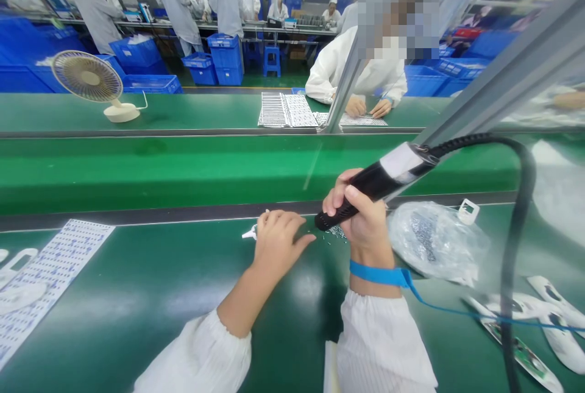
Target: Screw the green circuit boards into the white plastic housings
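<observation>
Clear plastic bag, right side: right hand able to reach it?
Likely yes: the clear plastic bag lies right beside the right hand, nothing between them, though that hand grips a black electric screwdriver.

Beyond my fingers (278, 228) runs a green conveyor line (137, 167). Farther off, blue plastic crates (223, 58) stand stacked on a green floor (256, 81) beside a blue stool (272, 61), below a long far workbench (228, 27), all in bright, even light.

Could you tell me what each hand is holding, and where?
The right hand grips an electric screwdriver's black barrel; whether the left hand holds a small white part is unclear.
</observation>
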Tool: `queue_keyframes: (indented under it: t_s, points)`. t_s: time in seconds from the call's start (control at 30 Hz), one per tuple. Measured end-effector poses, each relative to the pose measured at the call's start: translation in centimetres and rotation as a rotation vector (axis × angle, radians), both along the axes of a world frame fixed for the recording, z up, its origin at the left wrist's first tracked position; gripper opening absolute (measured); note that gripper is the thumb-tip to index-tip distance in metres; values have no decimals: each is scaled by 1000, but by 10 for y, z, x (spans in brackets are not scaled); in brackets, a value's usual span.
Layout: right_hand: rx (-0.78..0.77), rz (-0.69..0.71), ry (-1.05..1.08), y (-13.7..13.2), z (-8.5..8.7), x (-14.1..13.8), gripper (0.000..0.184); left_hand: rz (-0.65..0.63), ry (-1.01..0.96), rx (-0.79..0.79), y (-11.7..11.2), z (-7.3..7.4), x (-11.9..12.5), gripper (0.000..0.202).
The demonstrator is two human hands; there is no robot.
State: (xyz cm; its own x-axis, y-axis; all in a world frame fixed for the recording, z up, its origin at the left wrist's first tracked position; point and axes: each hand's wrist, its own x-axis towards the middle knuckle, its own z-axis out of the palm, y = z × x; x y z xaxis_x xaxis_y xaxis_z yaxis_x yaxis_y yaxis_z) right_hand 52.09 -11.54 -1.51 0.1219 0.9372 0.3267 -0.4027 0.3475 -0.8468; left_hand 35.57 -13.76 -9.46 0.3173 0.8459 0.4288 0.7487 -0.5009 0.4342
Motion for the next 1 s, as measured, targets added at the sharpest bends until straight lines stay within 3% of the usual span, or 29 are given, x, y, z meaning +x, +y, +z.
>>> queue_keyframes:
  t_s: [0.13, 0.23, 0.4, 1.0]
  points:
    - [8, -57, -12, 0, 6, -13, 21, 101, -2, -33, 4, -5, -49, 30]
    - [24, -101, -48, 1, 7, -27, 20, 5, -42, -103, 7, -15, -67, 19]
    - [8, -82, -138, 3, -2, -46, 20, -139, -112, -125, 7, -24, -59, 11]
    - [-67, -27, -255, 6, -12, -62, 21, -157, -120, -158, 6, -19, -55, 7]
